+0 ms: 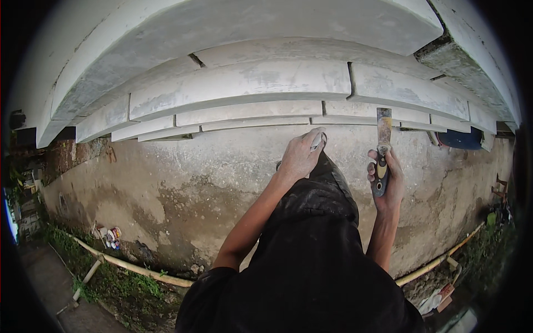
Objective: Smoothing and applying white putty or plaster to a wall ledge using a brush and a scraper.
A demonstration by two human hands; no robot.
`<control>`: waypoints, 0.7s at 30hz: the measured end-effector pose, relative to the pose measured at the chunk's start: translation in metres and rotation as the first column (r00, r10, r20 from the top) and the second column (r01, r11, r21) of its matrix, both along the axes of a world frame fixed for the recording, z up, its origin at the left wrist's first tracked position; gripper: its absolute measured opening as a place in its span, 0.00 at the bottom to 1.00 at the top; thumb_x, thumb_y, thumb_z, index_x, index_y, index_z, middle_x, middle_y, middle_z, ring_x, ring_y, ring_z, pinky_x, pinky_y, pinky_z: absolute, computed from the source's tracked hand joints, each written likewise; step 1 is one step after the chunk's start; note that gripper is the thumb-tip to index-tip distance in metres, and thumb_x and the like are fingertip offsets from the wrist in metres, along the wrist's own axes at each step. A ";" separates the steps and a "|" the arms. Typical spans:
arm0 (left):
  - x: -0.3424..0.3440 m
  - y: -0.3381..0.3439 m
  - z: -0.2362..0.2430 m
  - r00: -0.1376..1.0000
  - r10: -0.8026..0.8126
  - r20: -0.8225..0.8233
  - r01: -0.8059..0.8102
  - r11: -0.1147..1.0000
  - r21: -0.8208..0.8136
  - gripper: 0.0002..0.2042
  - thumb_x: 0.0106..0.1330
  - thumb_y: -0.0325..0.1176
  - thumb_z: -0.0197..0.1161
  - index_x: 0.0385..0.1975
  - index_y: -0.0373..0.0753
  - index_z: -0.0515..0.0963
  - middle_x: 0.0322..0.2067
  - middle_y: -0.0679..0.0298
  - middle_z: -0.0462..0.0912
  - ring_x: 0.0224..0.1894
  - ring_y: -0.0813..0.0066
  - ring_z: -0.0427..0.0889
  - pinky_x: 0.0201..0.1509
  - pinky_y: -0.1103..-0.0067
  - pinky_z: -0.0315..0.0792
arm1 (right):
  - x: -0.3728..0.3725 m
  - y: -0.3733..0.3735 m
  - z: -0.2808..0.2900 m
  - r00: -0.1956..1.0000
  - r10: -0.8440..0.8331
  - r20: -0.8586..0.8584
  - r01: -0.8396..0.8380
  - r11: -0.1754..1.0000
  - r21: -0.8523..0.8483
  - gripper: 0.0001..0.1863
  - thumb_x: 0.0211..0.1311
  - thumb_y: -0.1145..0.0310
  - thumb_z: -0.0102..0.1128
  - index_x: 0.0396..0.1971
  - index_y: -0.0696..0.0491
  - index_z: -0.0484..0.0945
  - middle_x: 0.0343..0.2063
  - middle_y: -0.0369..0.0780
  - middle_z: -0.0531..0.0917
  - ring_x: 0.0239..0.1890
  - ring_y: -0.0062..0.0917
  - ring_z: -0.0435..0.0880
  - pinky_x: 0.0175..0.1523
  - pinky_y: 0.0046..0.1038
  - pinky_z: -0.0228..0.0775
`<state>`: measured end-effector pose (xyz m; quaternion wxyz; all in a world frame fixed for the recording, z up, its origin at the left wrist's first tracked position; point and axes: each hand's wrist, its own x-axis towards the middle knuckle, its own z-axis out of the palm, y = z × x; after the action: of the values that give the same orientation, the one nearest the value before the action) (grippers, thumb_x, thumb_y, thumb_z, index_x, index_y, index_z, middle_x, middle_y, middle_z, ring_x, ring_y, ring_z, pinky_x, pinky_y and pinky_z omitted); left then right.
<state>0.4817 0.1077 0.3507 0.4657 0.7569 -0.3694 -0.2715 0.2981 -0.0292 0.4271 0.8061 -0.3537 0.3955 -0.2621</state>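
Note:
My right hand (393, 180) holds a putty knife (382, 166) upright by its dark and yellow handle. The fingers curl round from the left, and the stained metal blade points toward the pale ledges. Blade tip and lowest ledges overlap in view; whether they touch I cannot tell. My left hand (300, 158), dusty with white powder, is closed in front of my dark trousers (316, 194). A small greyish piece (318, 141) shows at its fingertips, too little of it to name. Ahead run long white-grey stepped ledges (244, 89) with dark joints between sections.
Below lies a stained concrete floor (183, 194). Bamboo poles (139, 271) edge it on both sides, with plants (133, 288) beyond. Small containers (112, 237) stand at the left. A dark blue rounded thing (461, 140) sits under the ledges at the right.

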 end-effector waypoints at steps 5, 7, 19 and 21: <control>-0.005 0.002 -0.013 0.992 0.105 0.062 -0.085 0.959 -0.269 0.12 0.68 0.27 0.61 0.50 0.33 0.77 0.44 0.42 0.83 0.45 0.38 0.82 0.46 0.59 0.77 | 0.024 0.016 0.011 0.991 0.123 -0.046 -0.122 0.992 0.031 0.21 0.76 0.66 0.47 0.64 0.56 0.67 0.32 0.41 0.82 0.25 0.21 0.81 0.27 0.21 0.75; -0.004 -0.002 -0.002 0.996 0.090 0.029 -0.080 0.966 -0.244 0.13 0.68 0.26 0.62 0.51 0.33 0.77 0.43 0.43 0.83 0.44 0.39 0.82 0.46 0.59 0.77 | 0.037 0.017 0.010 0.987 0.157 0.019 -0.157 0.988 0.009 0.20 0.75 0.67 0.46 0.62 0.56 0.68 0.29 0.39 0.80 0.22 0.21 0.80 0.26 0.21 0.74; 0.004 -0.069 0.049 0.951 0.237 -0.200 -0.253 0.965 -0.062 0.22 0.73 0.42 0.59 0.54 0.27 0.75 0.33 0.43 0.84 0.40 0.43 0.85 0.51 0.62 0.76 | 0.074 -0.004 0.023 0.943 0.297 -0.148 -0.308 0.950 -0.056 0.30 0.76 0.71 0.43 0.76 0.46 0.59 0.27 0.34 0.75 0.15 0.13 0.68 0.16 0.16 0.59; 0.006 -0.083 0.058 0.917 0.271 -0.295 -0.274 0.961 0.030 0.24 0.72 0.45 0.59 0.53 0.25 0.75 0.31 0.43 0.84 0.39 0.43 0.85 0.49 0.62 0.76 | 0.073 -0.010 0.027 0.934 0.324 -0.149 -0.332 0.943 -0.030 0.29 0.76 0.71 0.43 0.76 0.47 0.59 0.27 0.34 0.75 0.15 0.14 0.69 0.16 0.17 0.60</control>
<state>0.4872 0.0242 0.4087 0.5534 0.7490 -0.1882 -0.3121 0.3706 -0.0394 0.4544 0.7983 -0.4544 0.3800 -0.1089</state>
